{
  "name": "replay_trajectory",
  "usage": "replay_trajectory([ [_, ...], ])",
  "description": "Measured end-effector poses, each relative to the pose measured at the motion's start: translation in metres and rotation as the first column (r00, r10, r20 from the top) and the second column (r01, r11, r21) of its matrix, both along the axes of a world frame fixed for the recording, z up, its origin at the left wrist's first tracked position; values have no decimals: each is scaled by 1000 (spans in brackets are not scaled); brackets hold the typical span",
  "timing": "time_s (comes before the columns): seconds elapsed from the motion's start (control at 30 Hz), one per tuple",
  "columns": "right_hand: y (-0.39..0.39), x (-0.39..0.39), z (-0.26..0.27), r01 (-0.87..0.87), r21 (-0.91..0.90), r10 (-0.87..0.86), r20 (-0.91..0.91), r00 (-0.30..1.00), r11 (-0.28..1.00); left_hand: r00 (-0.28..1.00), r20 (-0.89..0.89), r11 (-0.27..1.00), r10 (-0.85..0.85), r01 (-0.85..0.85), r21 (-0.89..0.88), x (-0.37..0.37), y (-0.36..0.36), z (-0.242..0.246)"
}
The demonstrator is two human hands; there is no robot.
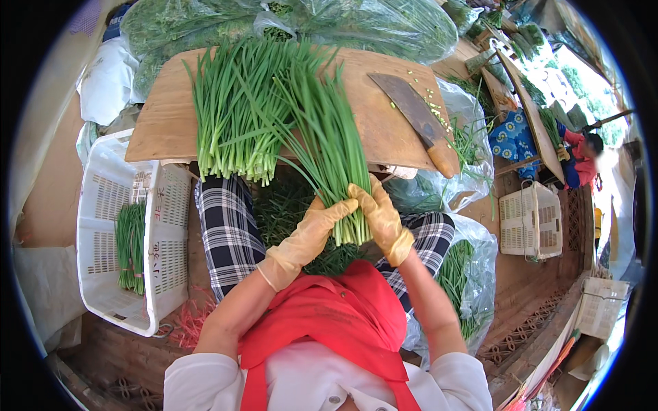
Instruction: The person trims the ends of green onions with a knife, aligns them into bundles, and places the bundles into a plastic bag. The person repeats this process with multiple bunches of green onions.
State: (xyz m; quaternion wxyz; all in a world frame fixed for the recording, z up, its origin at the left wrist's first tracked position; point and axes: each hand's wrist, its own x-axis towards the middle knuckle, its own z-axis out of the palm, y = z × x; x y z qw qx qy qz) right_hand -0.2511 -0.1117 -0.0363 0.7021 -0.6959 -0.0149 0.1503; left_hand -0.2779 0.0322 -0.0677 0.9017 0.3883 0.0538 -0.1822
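Note:
Both my hands, in thin yellowish gloves, grip one bunch of green garlic chives (334, 138) near its pale cut ends, over my lap. My left hand (313, 231) holds it from the left and my right hand (379, 216) from the right. The leaves of the bunch reach up over the wooden board (154, 113). A larger pile of chives (236, 113) lies on the board to the left, its pale ends past the front edge. A cleaver (406, 108) with a wooden handle rests on the right of the board, beside small cut bits.
A white plastic crate (169, 231) with tied chives (131, 246) stands at left, pink ties (194, 318) near it. Clear bags of greens (360, 25) lie behind the board; another bag (480, 287) is by my right leg. At far right a person (583, 156) sits at another board.

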Motion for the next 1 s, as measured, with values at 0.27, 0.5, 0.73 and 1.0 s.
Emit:
replay_trajectory([
  [0.27, -24, -39, -59, 215, -244, -172, 185, 968, 946, 946, -174, 959, -273, 254, -123, -14, 0, -2],
  [0.5, -17, -47, -62, 201, 106, -195, -64, 979, 974, 897, -291, 937, -333, 280, -210, -29, 2, -12],
  [0.73, -19, -37, -26, 452, -201, -367, 353, 861, 869, 903, -176, 906, -392, 345, -247, -28, -2, -29],
  [1.0, -19, -20, -12, 334, -501, -100, 437, 894, 799, 923, -141, 921, -359, 325, -217, -30, -8, -19],
])
